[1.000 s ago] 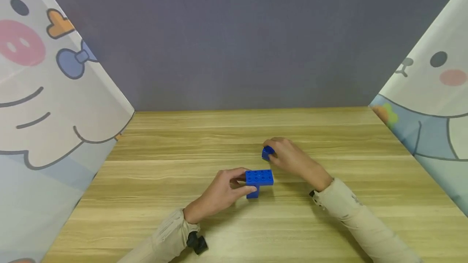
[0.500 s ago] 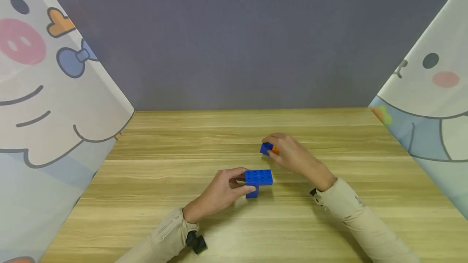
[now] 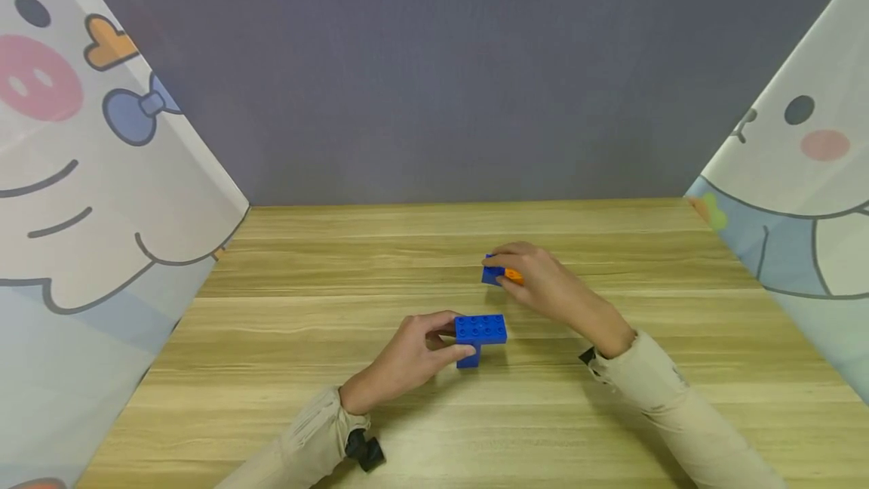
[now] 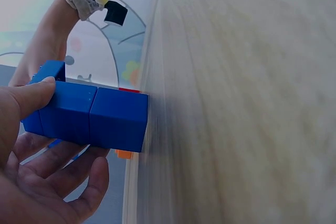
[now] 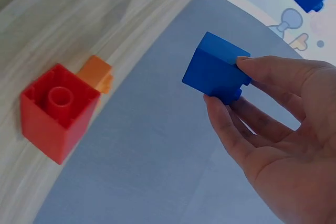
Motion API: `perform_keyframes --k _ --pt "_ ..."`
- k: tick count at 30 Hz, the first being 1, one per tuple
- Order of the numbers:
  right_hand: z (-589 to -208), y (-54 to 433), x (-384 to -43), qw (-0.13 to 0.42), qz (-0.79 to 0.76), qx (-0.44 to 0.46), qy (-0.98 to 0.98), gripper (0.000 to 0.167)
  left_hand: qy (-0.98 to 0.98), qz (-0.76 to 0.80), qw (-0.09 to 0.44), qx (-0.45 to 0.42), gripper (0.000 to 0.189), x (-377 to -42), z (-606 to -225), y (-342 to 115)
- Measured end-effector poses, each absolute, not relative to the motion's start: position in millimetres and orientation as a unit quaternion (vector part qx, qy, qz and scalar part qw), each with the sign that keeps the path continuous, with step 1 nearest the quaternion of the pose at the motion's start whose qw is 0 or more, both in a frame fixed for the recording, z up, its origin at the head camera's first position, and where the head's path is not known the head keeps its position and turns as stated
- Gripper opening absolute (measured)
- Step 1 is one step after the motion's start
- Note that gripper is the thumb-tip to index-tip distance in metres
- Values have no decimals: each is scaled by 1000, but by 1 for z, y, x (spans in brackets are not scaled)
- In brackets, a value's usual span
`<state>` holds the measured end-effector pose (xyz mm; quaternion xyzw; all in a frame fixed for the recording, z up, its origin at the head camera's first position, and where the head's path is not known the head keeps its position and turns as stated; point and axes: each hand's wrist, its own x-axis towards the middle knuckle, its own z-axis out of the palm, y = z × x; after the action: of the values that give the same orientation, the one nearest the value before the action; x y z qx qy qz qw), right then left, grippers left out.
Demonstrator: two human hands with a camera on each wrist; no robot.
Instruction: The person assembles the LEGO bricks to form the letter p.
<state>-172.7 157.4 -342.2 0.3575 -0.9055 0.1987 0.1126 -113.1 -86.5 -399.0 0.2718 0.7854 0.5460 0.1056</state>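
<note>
Toward the front of the table in the head view, my left hand point(image 3: 407, 357) grips a joined set of blue toy building bricks point(image 3: 480, 329), thumb on the near side. A long brick with studs up lies across its top; the left wrist view shows smaller bricks point(image 4: 118, 119) stacked in line under it. Farther back, my right hand point(image 3: 543, 281) pinches a small blue brick point(image 5: 218, 69) between thumb and fingers, off the table. An orange brick point(image 3: 514, 275) shows partly behind that hand. In the right wrist view a red brick point(image 5: 60, 114) lies beside the orange one.
The wooden table point(image 3: 326, 255) ends at a dark grey back panel point(image 3: 434, 81). Printed cartoon panels point(image 3: 61, 172) stand on both sides. A black wrist mount point(image 3: 364, 450) sits at the left sleeve.
My right hand has moved slightly away and up with the small blue brick, and the orange brick has come into sight behind it. The left hand and its bricks stay nearly still.
</note>
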Motion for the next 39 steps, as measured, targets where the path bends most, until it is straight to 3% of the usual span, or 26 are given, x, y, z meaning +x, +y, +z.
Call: perform_keyframes --k 39 --pt "-317 137 -124 146 230 459 -845 30 779 549 110 283 33 -114 -402 -88"
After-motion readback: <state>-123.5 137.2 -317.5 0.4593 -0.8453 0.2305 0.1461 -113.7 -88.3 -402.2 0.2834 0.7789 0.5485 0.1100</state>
